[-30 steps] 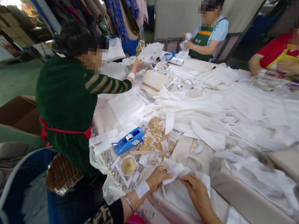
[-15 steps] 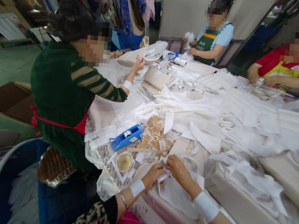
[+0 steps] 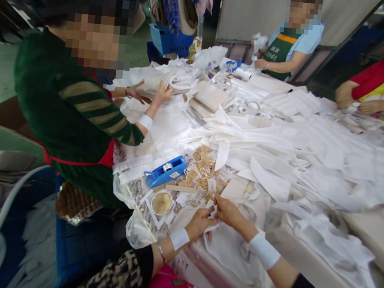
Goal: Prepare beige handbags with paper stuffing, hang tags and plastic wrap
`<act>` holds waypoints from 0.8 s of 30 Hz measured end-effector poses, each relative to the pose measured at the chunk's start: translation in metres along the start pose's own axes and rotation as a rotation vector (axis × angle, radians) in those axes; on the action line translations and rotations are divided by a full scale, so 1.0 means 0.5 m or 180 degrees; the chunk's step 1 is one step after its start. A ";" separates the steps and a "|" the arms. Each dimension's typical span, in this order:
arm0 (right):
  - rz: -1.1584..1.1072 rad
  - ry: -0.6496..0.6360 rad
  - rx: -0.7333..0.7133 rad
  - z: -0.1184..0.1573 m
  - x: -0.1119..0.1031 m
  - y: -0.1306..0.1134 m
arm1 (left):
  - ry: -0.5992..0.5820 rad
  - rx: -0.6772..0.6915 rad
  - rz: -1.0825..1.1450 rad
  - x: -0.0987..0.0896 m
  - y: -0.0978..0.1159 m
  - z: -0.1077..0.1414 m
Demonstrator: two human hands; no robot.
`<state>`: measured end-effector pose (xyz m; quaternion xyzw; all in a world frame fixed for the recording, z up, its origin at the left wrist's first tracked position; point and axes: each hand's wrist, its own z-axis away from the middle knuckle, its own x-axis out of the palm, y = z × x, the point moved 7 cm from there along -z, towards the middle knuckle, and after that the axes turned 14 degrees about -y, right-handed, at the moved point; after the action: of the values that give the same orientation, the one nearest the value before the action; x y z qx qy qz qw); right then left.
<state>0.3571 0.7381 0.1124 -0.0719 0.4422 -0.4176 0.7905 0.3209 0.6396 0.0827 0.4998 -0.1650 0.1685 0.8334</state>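
Observation:
My left hand [image 3: 200,223] is closed around a white-wrapped strap [image 3: 211,228] at the front of the table. Close beside it, my right hand [image 3: 228,213] pinches a small pale tag [image 3: 211,205] between thumb and fingers, almost touching the left fingertips. Both hands are above a beige bag [image 3: 201,259], partly covered by a thin white sheet [image 3: 236,250]. Just beyond them lies a heap of brown and white hang tags [image 3: 203,172] with looped strings. The exact join between strap and tag is hidden by my fingers.
A blue tape dispenser [image 3: 166,172] and a round tub [image 3: 161,203] stand left of the tags. White sheets [image 3: 280,143] cover the table's middle. More beige bags [image 3: 304,252] lie right. A co-worker in green [image 3: 60,99] handles a bag; two others work opposite.
My view has shifted slightly. Both my hands stay together at the strap, the right fingers moving a little. The co-worker in green has lowered the bag and drawn it closer.

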 end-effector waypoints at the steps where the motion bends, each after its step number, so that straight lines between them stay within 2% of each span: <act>1: 0.0039 -0.0079 0.0004 -0.002 -0.005 -0.003 | 0.0008 -0.0002 0.0006 0.000 0.001 0.000; 6: 0.0347 -0.0418 0.0003 -0.011 -0.030 -0.029 | 0.0090 -0.0001 0.0026 -0.002 -0.001 0.001; 10: 0.0650 -0.0375 0.0018 -0.018 -0.036 -0.052 | 0.0176 0.0001 0.0009 -0.004 0.000 0.000; 14: 0.0928 -0.0228 -0.0175 -0.002 -0.019 -0.072 | 0.0207 -0.0016 0.0042 -0.006 0.003 0.002; 19: 0.1095 0.0044 -0.0578 0.049 0.010 -0.083 | 0.0262 0.0010 0.0141 -0.014 0.005 0.003; 24: 0.1128 0.0624 -0.1073 0.102 0.021 -0.069 | 0.0311 -0.0007 0.0159 -0.017 0.003 0.007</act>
<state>0.3778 0.6954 0.1530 -0.0832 0.5858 -0.1980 0.7815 0.3124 0.6361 0.0818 0.4858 -0.1367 0.2133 0.8365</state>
